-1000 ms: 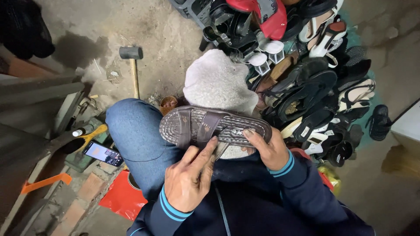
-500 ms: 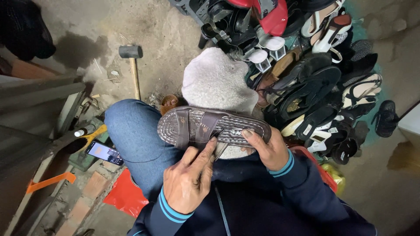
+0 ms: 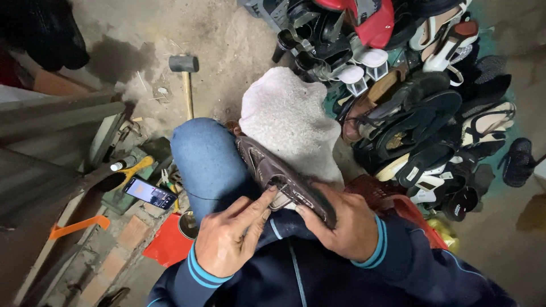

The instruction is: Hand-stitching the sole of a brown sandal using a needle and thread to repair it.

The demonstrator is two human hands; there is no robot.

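Brown sandal (image 3: 284, 179) on lap — left hand (image 3: 230, 239) pinching its edge | right hand (image 3: 341, 224) gripping underneath

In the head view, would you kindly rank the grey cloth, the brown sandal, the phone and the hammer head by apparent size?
1. Grey cloth
2. Brown sandal, nearer the camera
3. Phone
4. Hammer head, farther away, so unsure against the phone
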